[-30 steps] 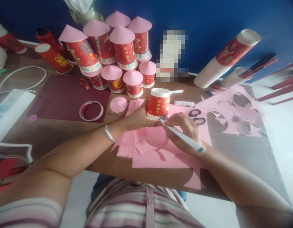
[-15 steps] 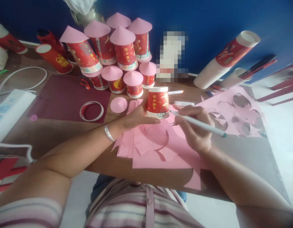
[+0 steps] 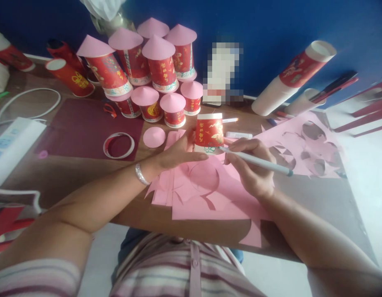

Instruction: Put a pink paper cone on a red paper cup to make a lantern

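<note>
Nearest us, smooth pink paper [image 3: 193, 208] lies in flat, overlapping sheets on the wood-grained bench [image 3: 138, 214], one curved-edged strip reaching its near edge. Over it we hold the task-sized red cup [image 3: 210, 134], a tapered cylinder with gold print and a white band bearing green drawn curls. Our left hand [image 3: 178, 153] is wrapped round its side; our right hand [image 3: 254, 169] pinches a slim white pen [image 3: 262, 161], its tip at the band. We cannot tell whether the cup touches the paper.

To the left, a white-edged ring [image 3: 132, 145] lies on a thin maroon sheet [image 3: 76, 130], beside a shallow pink cone [image 3: 154, 137]. Toward the right edge spreads a pink sheet riddled with round holes [image 3: 294, 138]. Just behind the cup, a white tube [image 3: 239, 135] and an orange-marked pen [image 3: 230, 120] crowd its far side.

Farther back, cone-roofed red cylinders [image 3: 162, 73] stand close together, blocking that stretch of the far edge. Right of them, a tall red-and-white tube [image 3: 273, 97] leans beside a pen holder [image 3: 302, 103], before the matte blue wall [image 3: 259, 29].
</note>
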Motion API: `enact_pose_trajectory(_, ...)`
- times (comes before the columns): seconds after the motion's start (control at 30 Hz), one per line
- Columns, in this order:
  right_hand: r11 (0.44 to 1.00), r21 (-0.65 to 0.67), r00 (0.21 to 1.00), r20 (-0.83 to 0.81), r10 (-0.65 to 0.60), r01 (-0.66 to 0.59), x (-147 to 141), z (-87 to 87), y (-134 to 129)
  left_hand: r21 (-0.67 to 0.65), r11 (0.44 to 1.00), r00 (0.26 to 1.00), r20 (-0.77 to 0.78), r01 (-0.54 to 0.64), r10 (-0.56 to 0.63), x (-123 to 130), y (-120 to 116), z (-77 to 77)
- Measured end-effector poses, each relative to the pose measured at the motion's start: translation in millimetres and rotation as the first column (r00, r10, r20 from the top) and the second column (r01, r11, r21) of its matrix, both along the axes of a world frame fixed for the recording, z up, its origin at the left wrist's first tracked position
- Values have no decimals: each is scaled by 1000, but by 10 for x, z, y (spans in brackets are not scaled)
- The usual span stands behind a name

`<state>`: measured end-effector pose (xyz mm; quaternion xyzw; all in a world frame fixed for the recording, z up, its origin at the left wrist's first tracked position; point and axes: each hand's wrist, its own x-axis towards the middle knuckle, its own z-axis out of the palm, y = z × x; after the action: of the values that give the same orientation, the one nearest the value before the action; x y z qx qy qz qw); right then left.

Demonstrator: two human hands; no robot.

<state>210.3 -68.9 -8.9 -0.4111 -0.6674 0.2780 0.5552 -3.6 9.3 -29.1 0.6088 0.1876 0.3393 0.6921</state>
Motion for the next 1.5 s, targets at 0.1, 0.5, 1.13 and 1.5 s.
enact_pose_trajectory(0.1, 1000, -3, 1000, -11, 4, -4, -1, -1, 6, -42, 998, 998, 27, 57, -56, -5, 3, -53)
enact_pose_trajectory(0.5, 996, -86, 998, 50, 38, -33, -45, 69, -24, -76, 995, 998, 7, 66, -66, -40, -16, -142)
enact_pose_trajectory(1.13, 979, -148, 990, -38, 134, -138, -119, -4, -59, -29, 1000, 997, -75, -6, 4, -40, -9, -189)
enact_pose_trajectory(1.5, 995, 72, 980, 183, -77, 65, -37, 55, -34, -80, 996, 999, -34, -30, 28, -41, -24, -119)
